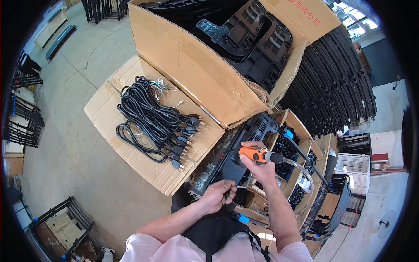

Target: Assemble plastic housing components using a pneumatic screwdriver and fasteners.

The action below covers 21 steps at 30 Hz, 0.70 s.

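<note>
Housing [229, 169], long, black and vented, lies directly under the right hand [262, 172] and reaches back to the left hand [217, 194]. The right hand is wrapped firmly around an orange driver [252, 153], whose working end is hidden, so whether it meets the plastic cannot be told. The left hand is curled at the near end of the housing; whether its fingers pinch anything small cannot be made out.

From the driver, a clear hose [307, 173] arcs off to the right of the right hand, above loose black pieces [286, 159] and close to a blue-tipped bar [288, 133]. A snag there could tug the tool off line and scuff the surface. If the left hand bears too lightly, the housing could rock or twist under pressure from above; a slip toward the near end could catch those curled fingers.

Small shiny pieces [203, 178] lie just ahead and left of the left hand, where a careless sweep might scatter them. Farther ahead on that side, bundled black cables [146, 115] weigh on a cardboard flap [159, 178]; a knock from the forearm could tip them floorward.
</note>
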Motion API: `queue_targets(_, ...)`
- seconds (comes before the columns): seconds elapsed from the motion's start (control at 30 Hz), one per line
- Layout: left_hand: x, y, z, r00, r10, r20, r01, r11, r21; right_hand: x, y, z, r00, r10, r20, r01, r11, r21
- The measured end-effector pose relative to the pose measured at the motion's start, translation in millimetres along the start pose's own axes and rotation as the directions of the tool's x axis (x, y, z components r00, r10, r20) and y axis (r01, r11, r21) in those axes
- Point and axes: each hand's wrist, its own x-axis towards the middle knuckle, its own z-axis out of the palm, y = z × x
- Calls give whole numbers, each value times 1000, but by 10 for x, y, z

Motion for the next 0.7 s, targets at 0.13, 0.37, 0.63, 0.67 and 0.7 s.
queue_targets(0.13,25,-270,-84,995,-5,98,-7,992,123,11,62,15,996,-84,-10,83,996,-23)
queue_targets(0.37,22,-570,-26,1000,-8,29,3,984,176,-355,24,-151,974,-182,-134,204,963,178)
queue_targets(0.63,-140,-872,89,998,-30,64,11,963,270,-1654,238,-602,960,-98,-263,185,925,331)
queue_targets(0.67,-156,-935,93,996,-48,78,25,964,266,-1834,305,-626,962,-105,-253,188,925,331)
queue_targets(0.7,-166,-1001,95,997,-55,45,40,958,285,-2019,369,-650,960,-89,-267,179,925,336)
